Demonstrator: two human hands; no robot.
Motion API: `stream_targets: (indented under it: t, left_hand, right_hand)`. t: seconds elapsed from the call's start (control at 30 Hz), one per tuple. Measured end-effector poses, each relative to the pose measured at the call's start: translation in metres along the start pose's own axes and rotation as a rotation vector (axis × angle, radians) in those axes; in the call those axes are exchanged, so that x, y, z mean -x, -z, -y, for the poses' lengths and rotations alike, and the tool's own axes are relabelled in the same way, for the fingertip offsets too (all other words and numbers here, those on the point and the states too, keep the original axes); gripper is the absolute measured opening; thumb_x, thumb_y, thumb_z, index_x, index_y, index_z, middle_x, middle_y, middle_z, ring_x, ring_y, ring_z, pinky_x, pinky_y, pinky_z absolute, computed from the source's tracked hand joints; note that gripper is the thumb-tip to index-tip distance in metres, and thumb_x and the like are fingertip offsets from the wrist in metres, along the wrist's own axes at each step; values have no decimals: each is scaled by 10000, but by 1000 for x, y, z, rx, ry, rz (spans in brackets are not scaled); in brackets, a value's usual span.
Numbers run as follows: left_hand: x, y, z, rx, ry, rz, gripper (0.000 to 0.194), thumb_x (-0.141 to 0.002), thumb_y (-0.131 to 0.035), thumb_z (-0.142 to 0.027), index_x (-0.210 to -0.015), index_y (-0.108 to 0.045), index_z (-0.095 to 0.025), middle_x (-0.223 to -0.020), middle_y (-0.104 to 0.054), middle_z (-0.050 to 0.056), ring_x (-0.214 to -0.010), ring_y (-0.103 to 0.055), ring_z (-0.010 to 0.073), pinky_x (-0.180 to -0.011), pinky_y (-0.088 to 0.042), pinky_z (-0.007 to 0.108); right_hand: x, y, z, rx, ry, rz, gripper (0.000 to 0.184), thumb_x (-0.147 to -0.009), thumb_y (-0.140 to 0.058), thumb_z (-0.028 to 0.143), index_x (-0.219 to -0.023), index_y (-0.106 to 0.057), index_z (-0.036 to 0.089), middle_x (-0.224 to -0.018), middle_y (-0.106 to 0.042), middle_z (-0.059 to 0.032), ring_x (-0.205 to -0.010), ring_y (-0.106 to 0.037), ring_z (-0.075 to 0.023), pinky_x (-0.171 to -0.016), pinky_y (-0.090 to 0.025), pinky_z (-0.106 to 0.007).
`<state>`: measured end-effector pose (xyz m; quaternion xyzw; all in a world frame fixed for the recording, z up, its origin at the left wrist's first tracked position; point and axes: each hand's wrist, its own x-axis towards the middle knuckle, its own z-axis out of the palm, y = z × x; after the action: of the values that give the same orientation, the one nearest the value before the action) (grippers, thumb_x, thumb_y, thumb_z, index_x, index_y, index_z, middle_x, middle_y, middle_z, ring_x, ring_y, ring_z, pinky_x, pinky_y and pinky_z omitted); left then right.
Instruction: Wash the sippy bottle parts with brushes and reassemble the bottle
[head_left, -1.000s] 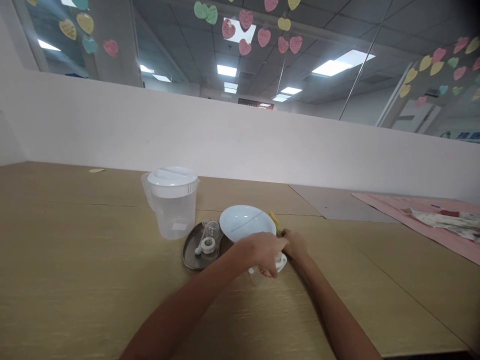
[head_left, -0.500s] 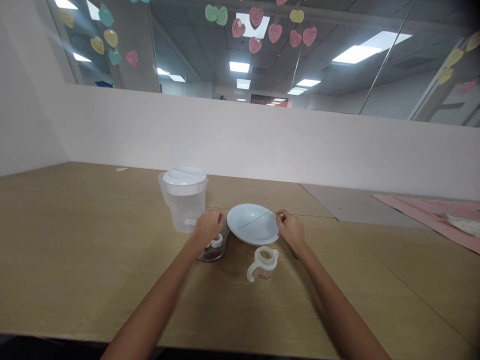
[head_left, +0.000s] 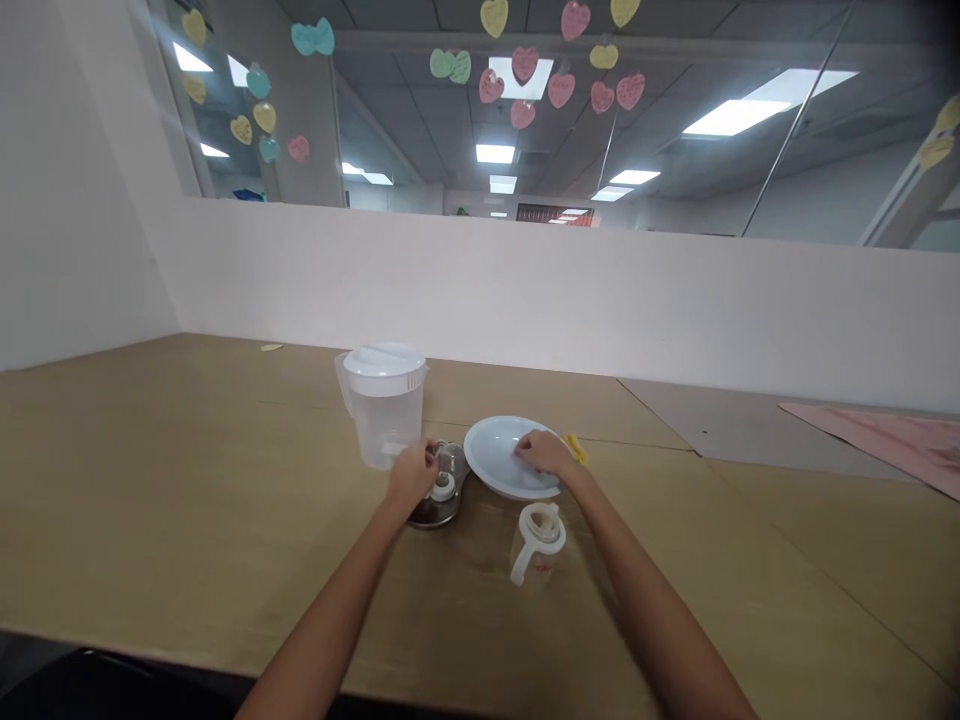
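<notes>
My left hand (head_left: 412,478) has its fingers pinched together at the left side of a small metal tray (head_left: 433,516). Whatever it grips is hidden. On that tray are a small clear glass container (head_left: 451,458) and a white-rimmed piece (head_left: 442,487). Over the right half of a shallow white dish (head_left: 491,445) is my right hand (head_left: 544,452), fingers bent down and close together; anything in them is too small to make out. A yellow object (head_left: 576,447) lies just right of the dish. Nearer me stands a small translucent cup with a white handle (head_left: 528,562).
Behind my left hand stands a translucent pitcher (head_left: 386,410) with a white lid. A pink cloth (head_left: 885,430) lies on the table's far right. A low white wall (head_left: 487,290) with glass above it bounds the back.
My right hand has moved left from the dish's right rim to over the dish. The thin stick across the dish no longer shows. The yellow object is now apart from the hand. The view has shifted slightly.
</notes>
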<state>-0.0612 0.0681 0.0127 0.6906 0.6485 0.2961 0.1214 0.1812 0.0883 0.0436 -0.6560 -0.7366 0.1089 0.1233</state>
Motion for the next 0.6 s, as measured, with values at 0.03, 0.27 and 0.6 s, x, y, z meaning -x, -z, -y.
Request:
stream_targets:
  t: [0.03,0.27,0.6]
  left_hand:
    - [1,2,-1,19,12,-22,297,-785,-496,-182,-1065,-595,-160,-884,-692,72,-827,-623,191,-704,-438,257]
    - [8,24,-15,239,21,-241,344,-826,-432,-273,-1088,-610,-142,-882,-677,71,-783,-614,182,-742,-455,283]
    - [18,2,-76,810,-98,-307,260,-790,-458,-340,-760,-611,-131,-716,-639,33,-688,-589,151,-646,-458,248]
  right_hand:
    - [0,4,0,-5,-5,-36,241,-793,-504,235,-842,-717,134,-829,-711,-89,-771,-649,-164,-686,-433,-216]
    - [13,45,10,-158,8,-264,323,-834,-424,194,-1037,-674,175,-1075,-669,-52,-976,-608,-161,-836,-439,-235]
    - [85,83,39,-10,195,99,468,-728,-606,399,-1114,-618,133,-1058,-648,-99,-854,-614,-196,-693,-453,-246]
